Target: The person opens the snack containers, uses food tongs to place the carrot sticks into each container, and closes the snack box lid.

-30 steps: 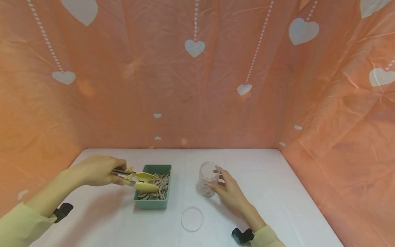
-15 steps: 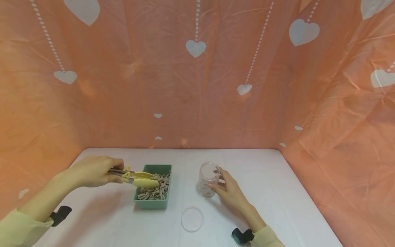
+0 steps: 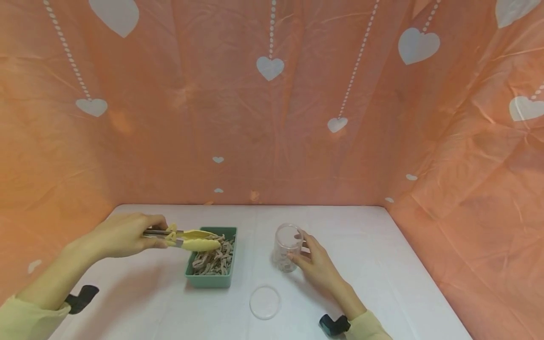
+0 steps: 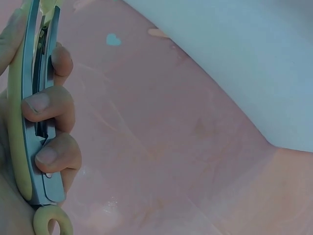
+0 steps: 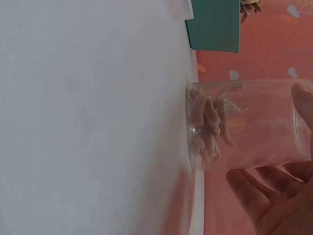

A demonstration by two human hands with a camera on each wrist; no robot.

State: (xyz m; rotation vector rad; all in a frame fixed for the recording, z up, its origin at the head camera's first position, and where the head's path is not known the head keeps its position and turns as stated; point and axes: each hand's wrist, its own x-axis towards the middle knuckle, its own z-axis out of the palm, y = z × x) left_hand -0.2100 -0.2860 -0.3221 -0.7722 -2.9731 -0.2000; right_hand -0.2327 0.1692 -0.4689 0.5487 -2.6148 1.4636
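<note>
My left hand (image 3: 127, 234) grips yellow-tipped metal tongs (image 3: 197, 244), whose tips are over a green rectangular tub (image 3: 208, 282). Brownish-grey dried strips (image 3: 216, 262) fill the tub. In the left wrist view the fingers curl round the handles of the tongs (image 4: 24, 122); their tips are out of that view. My right hand (image 3: 316, 264) holds a clear jar (image 3: 285, 250) upright on the white table, thumb on one side and fingers on the other. A few dried strips (image 5: 210, 120) lie at the bottom of the jar in the right wrist view. Whether the tongs pinch a strip is hard to tell.
A clear round ring-like lid (image 3: 265, 302) lies flat on the white table (image 3: 170, 311), in front of the jar. An orange curtain with white hearts (image 3: 297, 141) encloses the table at the back and sides.
My left hand has drawn back slightly to the left with the tongs, and their tips have come closer together and lifted a little. The right hand and jar have stayed still.
</note>
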